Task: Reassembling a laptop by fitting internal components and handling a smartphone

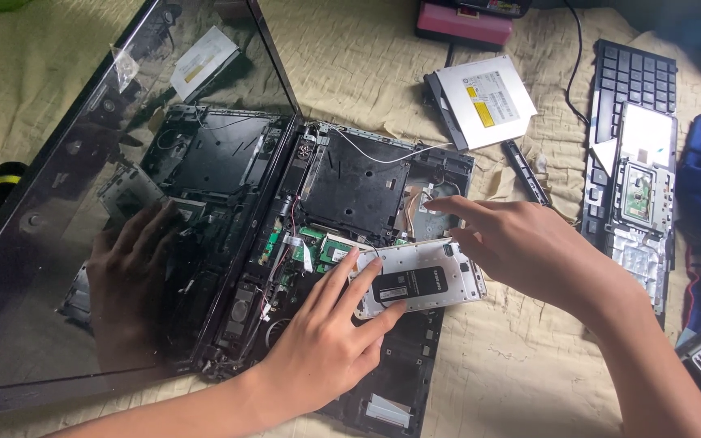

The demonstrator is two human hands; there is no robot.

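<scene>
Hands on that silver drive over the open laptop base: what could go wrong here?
1. The silver drive lies partly over the exposed green circuit board; sliding it might scrape parts.
2. The left hand is near thin red wires; a snag seems possible.
3. The white cable lies loose across the base.

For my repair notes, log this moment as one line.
left hand: on drive caddy | right hand: on caddy's far edge | caddy: over open laptop
</scene>
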